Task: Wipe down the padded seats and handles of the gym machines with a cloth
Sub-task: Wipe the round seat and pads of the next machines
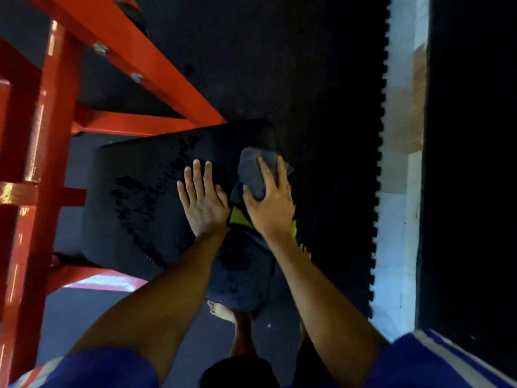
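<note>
A black padded seat [134,197] on a red machine frame fills the middle of the head view; wet streaks show on its surface. My left hand [202,200] lies flat on the pad's right part, fingers straight. Right beside it my right hand [270,205] presses a dark grey cloth [251,175] onto the pad's right edge, fingers spread over the bunched cloth. A yellow-green patch [239,217] shows between my wrists. A second dark pad [243,275] continues below my forearms.
The red steel frame [36,152] with bolts runs along the left and upper left. Black rubber floor mats [307,79] with a toothed edge meet a pale strip [397,219] on the right. My bare feet [223,310] stand below the pad.
</note>
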Demonstrator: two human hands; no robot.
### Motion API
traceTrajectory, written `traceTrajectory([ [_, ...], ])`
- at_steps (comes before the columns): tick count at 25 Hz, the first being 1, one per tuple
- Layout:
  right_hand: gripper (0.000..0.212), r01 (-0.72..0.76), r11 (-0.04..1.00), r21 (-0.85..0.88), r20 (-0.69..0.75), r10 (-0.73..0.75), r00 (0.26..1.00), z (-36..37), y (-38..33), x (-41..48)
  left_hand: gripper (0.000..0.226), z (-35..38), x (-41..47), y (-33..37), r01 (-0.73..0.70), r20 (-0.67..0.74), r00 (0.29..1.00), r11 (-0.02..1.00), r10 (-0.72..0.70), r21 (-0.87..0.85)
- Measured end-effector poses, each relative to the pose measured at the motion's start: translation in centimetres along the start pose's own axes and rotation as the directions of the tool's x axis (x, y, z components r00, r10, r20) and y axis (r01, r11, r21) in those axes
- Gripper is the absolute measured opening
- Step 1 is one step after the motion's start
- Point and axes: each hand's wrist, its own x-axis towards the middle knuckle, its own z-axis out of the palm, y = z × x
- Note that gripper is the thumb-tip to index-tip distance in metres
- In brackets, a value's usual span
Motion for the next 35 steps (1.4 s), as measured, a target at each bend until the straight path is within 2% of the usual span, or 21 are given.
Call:
traceTrajectory([
  [3,0.064,0.020,0.999,0.025,0.048,-0.021,0.999,0.3,1.3,-3.2,0.055,0.3,0.2,-0.2,0.010,-0.028,1.000,1.000,-0.010,-0.014],
  [7,0.061,-0.060,0.998,0.009,0.077,0.059,0.995,0.2,0.0,3.8,0.055,0.2,0.3,0.3,-0.011,-0.006,1.000,1.000,0.011,0.016],
  [9,0.061,-0.085,0.996,0.001,0.061,0.085,0.994,0.5,-0.2,3.8,0.055,0.5,0.2,-0.1,-0.044,-0.009,0.999,0.998,0.044,0.047],
  [12,0.063,0.008,0.999,-0.051,-0.017,-0.008,1.000,0.6,0.4,-2.6,0.054,0.7,0.4,-0.5,-0.063,-0.044,0.997,0.997,0.065,0.038],
  [14,0.068,0.003,1.000,-0.028,0.008,-0.003,1.000,0.5,1.2,-8.3,0.055,0.5,0.3,-0.7,-0.098,-0.019,0.995,0.995,0.098,-0.001],
  [17,0.069,-0.012,0.999,-0.047,0.046,0.014,0.999,0.4,2.0,-14.0,0.059,-0.2,-0.7,-2.6,-0.232,0.022,0.972,0.973,0.232,-0.012],
  [20,0.063,-0.075,0.995,-0.073,-0.008,0.075,0.997,0.8,0.5,-9.9,0.061,-1.0,-1.9,-4.9,-0.333,0.040,0.942,0.943,0.333,-0.013],
  [23,0.062,-0.143,0.981,-0.134,-0.044,0.138,0.989,1.7,-1.2,-5.8,0.061,-1.8,-3.1,-6.3,-0.374,0.082,0.924,0.928,0.373,-0.013],
  [24,0.063,-0.122,0.978,-0.168,-0.061,0.114,0.992,2.3,-1.4,-6.6,0.061,-2.1,-3.5,-6.9,-0.386,0.098,0.918,0.922,0.385,-0.007],
  [27,0.067,0.071,0.957,-0.282,-0.093,-0.101,0.991,3.8,-1.7,-13.7,0.060,-2.5,-4.2,-7.9,-0.395,0.118,0.912,0.919,0.393,-0.006],
  [30,0.068,0.183,0.942,-0.281,-0.008,-0.193,0.981,3.5,0.6,-20.0,0.059,-2.3,-5.1,-8.3,-0.402,0.089,0.912,0.916,0.401,-0.005],
  [32,0.065,0.081,0.982,-0.173,-0.015,-0.085,0.996,2.3,2.6,-19.4,0.059,-2.4,-5.4,-8.2,-0.382,0.081,0.920,0.924,0.383,-0.037],
  [34,0.063,-0.188,0.981,0.041,-0.024,0.189,0.982,1.4,2.6,-16.0,0.059,-2.5,-6.0,-8.2,-0.367,0.070,0.927,0.929,0.369,-0.040],
  [35,0.063,-0.277,0.957,0.082,-0.042,0.281,0.959,1.5,1.7,-14.3,0.059,-2.6,-6.2,-8.1,-0.365,0.070,0.928,0.930,0.367,-0.040],
])
